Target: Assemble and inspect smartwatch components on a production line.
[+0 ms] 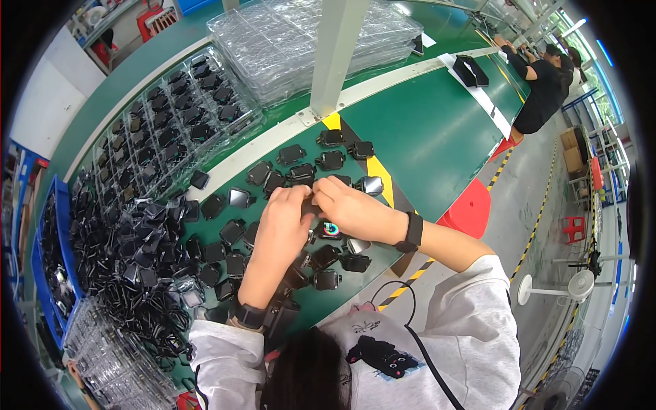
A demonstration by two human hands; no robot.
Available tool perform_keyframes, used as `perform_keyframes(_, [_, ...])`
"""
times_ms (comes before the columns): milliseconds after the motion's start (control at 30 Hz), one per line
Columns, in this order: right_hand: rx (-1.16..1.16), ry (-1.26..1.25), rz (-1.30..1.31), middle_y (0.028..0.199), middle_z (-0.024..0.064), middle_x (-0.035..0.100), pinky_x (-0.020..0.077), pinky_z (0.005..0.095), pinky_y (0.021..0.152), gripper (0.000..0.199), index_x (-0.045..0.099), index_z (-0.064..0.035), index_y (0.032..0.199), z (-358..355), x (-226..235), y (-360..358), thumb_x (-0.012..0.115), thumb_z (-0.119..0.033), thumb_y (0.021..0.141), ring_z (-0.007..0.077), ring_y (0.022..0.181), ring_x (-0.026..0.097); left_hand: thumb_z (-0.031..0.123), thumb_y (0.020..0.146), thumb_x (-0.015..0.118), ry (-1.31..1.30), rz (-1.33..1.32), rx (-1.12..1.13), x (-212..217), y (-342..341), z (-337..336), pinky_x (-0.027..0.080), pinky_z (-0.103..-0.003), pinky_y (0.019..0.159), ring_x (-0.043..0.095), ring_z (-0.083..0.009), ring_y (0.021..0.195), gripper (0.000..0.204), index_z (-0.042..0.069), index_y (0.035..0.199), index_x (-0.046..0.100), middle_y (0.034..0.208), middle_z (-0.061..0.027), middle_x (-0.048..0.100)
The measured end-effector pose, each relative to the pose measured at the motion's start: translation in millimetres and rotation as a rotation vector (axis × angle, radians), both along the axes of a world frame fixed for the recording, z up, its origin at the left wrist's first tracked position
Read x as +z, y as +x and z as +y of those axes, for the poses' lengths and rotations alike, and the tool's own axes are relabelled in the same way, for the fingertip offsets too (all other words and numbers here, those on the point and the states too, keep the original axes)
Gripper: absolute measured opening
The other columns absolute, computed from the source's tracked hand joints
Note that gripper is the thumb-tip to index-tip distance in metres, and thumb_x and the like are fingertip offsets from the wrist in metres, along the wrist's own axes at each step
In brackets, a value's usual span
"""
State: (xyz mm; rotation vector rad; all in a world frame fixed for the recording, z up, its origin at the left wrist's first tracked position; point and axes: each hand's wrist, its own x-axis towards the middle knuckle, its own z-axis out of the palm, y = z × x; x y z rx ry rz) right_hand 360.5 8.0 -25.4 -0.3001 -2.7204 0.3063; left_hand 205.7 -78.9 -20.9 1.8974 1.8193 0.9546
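My left hand (pixel 279 222) and my right hand (pixel 359 210) meet above the green table, fingertips bent inward and almost touching. Both look closed in a pinch; whatever lies between the fingers is hidden by them. Just under my right hand is a smartwatch with a lit, coloured round dial (pixel 331 229). Around the hands lie several black square watch bodies without straps, such as one beyond the fingers (pixel 331 160) and one nearer me (pixel 326 279). A watch with a bright, reflecting face (pixel 372 185) sits beside my right wrist.
A heap of black watch parts and cables (pixel 137 266) covers the left side. Behind it stands a clear compartment tray (pixel 164 133) filled with watches. Stacked clear trays (pixel 273 51) lie past a metal post (pixel 335 61). A red stool (pixel 470 208) stands at the right; a co-worker (pixel 547 89) is farther off.
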Motion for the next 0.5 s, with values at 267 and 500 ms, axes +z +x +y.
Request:
perform_keyframes(267, [-0.008,-0.471,-0.01,0.092,0.0138,0.051,0.0472,0.0363,0.076,0.012,0.054,0.0035,0.085,5.3,15.0,-0.4,0.062,0.002,0.075,0.0314,0.087,0.053,-0.006,0.063,0.075,-0.101,-0.159,-0.012,-4.5,-6.1,1.2,0.051,-0.037,0.076,0.061,-0.03,0.088,0.056,0.002,0.11,0.045,0.096,-0.0155,0.061])
perform_keyframes(500, [0.087,-0.173,-0.04,0.093,0.0149,0.053,0.0479,0.0373,0.07,0.011,0.054,0.0029,0.085,-2.5,9.4,3.1,0.06,0.003,0.076,0.0308,0.082,0.056,-0.005,0.062,0.076,-0.162,-0.211,-0.002,-5.8,-8.7,2.1,0.051,-0.035,0.076,0.06,-0.0275,0.085,0.059,0.002,0.11,0.044,0.094,-0.0141,0.061])
